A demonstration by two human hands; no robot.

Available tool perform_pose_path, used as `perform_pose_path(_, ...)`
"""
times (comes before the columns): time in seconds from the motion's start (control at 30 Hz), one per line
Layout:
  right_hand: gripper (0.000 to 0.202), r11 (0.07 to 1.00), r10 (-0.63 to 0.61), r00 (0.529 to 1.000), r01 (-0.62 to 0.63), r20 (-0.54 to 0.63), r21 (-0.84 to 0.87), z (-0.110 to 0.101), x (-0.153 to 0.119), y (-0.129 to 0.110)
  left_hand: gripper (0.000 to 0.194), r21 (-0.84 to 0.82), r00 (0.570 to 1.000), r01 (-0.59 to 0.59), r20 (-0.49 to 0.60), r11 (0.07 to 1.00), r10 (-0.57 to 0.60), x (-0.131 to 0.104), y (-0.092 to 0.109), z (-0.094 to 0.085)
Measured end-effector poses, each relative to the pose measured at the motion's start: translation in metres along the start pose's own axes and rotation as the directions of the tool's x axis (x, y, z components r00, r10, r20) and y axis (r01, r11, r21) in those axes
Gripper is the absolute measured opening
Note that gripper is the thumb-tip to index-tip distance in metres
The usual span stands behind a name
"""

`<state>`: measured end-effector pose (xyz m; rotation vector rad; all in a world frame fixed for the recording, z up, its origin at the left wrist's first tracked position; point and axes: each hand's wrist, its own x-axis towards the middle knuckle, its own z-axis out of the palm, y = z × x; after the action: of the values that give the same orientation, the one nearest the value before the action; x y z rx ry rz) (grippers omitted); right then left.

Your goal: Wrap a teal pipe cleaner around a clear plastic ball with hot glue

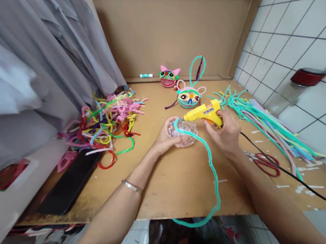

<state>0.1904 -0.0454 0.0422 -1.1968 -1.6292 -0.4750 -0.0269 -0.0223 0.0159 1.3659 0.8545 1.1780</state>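
Note:
A clear, round plastic piece rests in my left hand, whose fingers curl around its left side. Across its top runs a turquoise pipe cleaner, which loops down to the right and hangs past the table's front edge. My right hand grips a yellow hot glue gun, its nozzle pointing left at the upper rim of the clear piece, close to the pipe cleaner's end. I cannot tell whether the nozzle touches. A black cord trails from near my right wrist to the lower right.
Two decorated pipe-cleaner faces and a glue stick stand near the cardboard backboard. Left lie tangled pipe cleaners and a black phone. Right are straight pipe cleaners, red-handled scissors and a lidded jar.

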Motion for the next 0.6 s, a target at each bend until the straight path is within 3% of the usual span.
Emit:
perform_pose_path(0.43, 0.021, 0.994, -0.11, 0.992, 0.111, -0.059, -0.001, -0.0034, 0.0032, -0.0026, 0.086, 0.124, 0.998, -0.057, 0.007, 0.991, 0.057, -0.0014, 0.0061, -0.0015)
perform_pose_path(0.6, 0.02, 0.992, -0.123, 0.991, 0.124, -0.047, 0.012, -0.0042, 0.0039, -0.0032, 0.082, 0.155, 0.999, -0.015, -0.029, 0.988, 0.019, -0.0019, 0.0094, -0.001)
